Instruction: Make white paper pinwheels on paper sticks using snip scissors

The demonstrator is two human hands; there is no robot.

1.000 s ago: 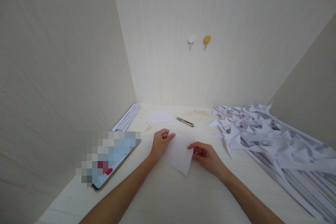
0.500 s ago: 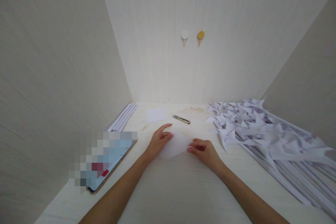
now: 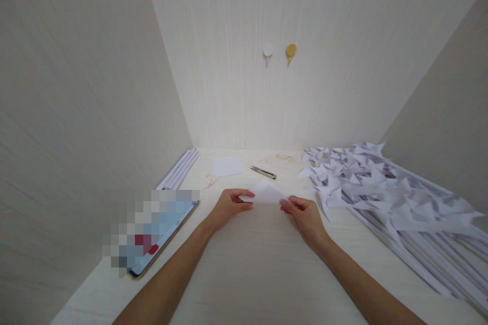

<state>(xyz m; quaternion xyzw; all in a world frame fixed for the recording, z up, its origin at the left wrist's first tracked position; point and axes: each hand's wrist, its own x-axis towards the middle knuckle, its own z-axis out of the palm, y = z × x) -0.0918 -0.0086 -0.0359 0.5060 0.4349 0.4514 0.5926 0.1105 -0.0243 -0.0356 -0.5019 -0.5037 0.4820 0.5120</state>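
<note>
A small white paper sheet (image 3: 266, 193), now a triangle shape, lies between my hands on the pale wooden table (image 3: 251, 269). My left hand (image 3: 227, 204) pinches its left corner with thumb and fingers. My right hand (image 3: 304, 214) pinches its right corner. A second white paper square (image 3: 227, 166) lies farther back, and small thread snips (image 3: 263, 172) rest just beyond the held paper.
A big heap of folded white paper pinwheels on sticks (image 3: 385, 188) fills the right side. A tablet (image 3: 156, 231) with a blurred screen lies at the left. White paper rods (image 3: 178, 168) lean along the left wall. Two hooks (image 3: 279, 52) are on the back wall.
The paper, held up flat between both hands a second ago, has been lowered and folded into a triangle. Both hands moved slightly away from me.
</note>
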